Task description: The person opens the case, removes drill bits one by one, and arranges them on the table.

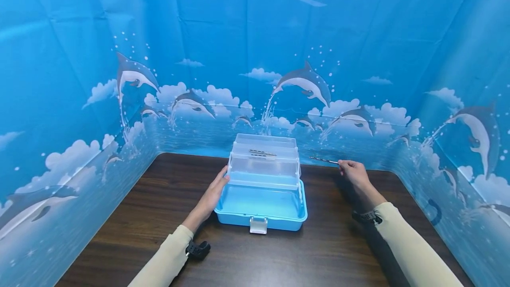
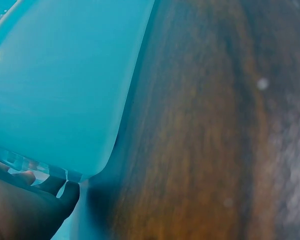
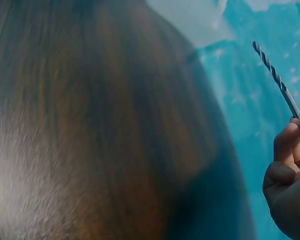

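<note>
A blue toolbox (image 1: 260,223) stands with its clear stepped trays (image 1: 264,172) raised behind the blue base. My left hand (image 1: 211,195) holds the toolbox at its left side, by the edge of the lower clear tray; in the left wrist view its fingers (image 2: 65,197) bend at the box's corner. My right hand (image 1: 354,174) pinches a twist drill bit (image 1: 323,160) by its plain shank, right of the box and above the table. The spiral end of the drill bit (image 3: 270,67) points away from the fingers. A pair of similar drill bits (image 1: 263,153) lies in an upper tray.
The dark wood-grain table (image 1: 255,260) bears the toolbox near its far edge. A white latch (image 1: 258,225) hangs down at the box's front. Blue dolphin-printed cloth (image 1: 239,34) closes off the back and both sides.
</note>
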`<state>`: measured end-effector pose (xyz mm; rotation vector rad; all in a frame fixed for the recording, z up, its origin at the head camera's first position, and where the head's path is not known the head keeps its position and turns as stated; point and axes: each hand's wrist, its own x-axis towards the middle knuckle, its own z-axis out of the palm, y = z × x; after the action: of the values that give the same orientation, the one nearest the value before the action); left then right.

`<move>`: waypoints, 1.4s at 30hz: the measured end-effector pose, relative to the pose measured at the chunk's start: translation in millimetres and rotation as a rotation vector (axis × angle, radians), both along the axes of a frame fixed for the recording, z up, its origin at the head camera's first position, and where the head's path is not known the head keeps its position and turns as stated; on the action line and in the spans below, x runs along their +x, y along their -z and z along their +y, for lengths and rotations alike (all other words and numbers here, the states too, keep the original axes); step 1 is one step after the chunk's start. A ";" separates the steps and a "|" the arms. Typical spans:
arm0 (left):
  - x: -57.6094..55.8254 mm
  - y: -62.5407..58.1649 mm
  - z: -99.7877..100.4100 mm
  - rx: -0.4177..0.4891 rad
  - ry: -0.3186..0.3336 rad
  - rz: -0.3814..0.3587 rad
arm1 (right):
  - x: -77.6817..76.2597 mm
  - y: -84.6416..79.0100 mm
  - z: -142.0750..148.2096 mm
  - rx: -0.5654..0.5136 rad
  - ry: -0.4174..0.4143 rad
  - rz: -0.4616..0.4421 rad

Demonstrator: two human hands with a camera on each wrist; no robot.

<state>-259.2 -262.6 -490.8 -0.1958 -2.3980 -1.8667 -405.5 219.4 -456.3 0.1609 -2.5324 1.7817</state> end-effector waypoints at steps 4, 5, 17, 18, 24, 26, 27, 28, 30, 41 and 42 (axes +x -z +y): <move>0.2 1.1 -0.2 0.007 0.004 -0.003 | -6.4 15.0 2.8 0.051 -0.024 -0.034; 0.5 1.0 -0.1 0.008 0.005 -0.004 | -7.9 17.8 3.3 0.065 -0.036 -0.036; -1.3 -1.2 -1.3 0.008 -0.002 -0.012 | -24.2 32.5 1.1 0.224 -0.101 0.034; -1.6 -1.7 -1.2 0.008 0.001 -0.018 | -24.6 33.1 1.0 0.243 -0.112 0.047; 5.2 -12.7 0.4 -0.003 0.019 -0.058 | -26.8 39.0 -1.0 0.383 -0.132 0.126; 11.7 -20.8 2.6 -0.004 0.025 -0.054 | -28.0 41.2 -1.7 0.426 -0.120 0.156; 14.4 -24.4 3.7 0.002 0.029 -0.048 | -28.0 41.8 -1.9 0.442 -0.118 0.169; 14.8 -24.7 4.2 0.005 0.030 -0.047 | -27.6 42.1 -2.2 0.460 -0.115 0.182; 11.9 -19.3 3.7 0.011 0.023 -0.033 | -26.9 42.6 -2.5 0.489 -0.115 0.202; -4.5 -1.3 -2.7 -0.010 0.006 -0.047 | -26.8 45.5 -4.3 0.502 -0.117 0.198; -4.9 -1.7 -3.0 -0.007 0.009 -0.045 | -26.5 45.3 -4.4 0.493 -0.110 0.195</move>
<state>-264.1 -265.6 -489.1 -0.1677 -2.4366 -1.8869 -432.1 215.0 -501.6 0.4696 -2.8000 1.0662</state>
